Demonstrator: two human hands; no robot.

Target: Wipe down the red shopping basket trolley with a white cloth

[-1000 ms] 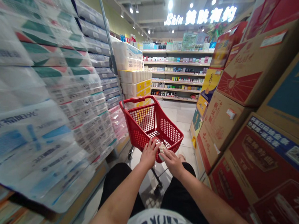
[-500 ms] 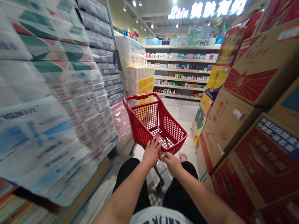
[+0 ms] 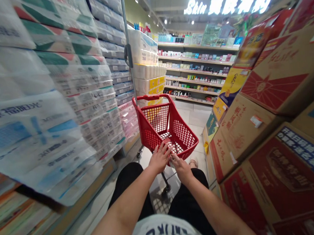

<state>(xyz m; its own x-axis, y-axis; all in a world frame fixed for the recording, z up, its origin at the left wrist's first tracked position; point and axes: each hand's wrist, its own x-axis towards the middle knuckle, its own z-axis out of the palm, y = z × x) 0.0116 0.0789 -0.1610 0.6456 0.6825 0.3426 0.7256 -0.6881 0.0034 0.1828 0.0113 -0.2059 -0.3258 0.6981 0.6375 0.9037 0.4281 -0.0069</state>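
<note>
Bracing the cart (image 3: 170, 129) mid-aisle between tissue packs (image 3: 65, 83) and cartons (image 3: 265, 126), I lay my left hand (image 3: 160, 159) flat, fingers spread, on its near rim, my right hand (image 3: 181, 168) touches beside it, grip not determinable, and the far shelves (image 3: 197, 75) lie well ahead.

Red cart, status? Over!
Left hand spread flat on red shopping cart near rim; right hand beside it, grip unclear. Tissue packs close left, cardboard boxes close right.

Tissue packs (image 3: 87, 100) face cardboard boxes (image 3: 241, 127); shelves (image 3: 195, 89) stand beyond.
</note>
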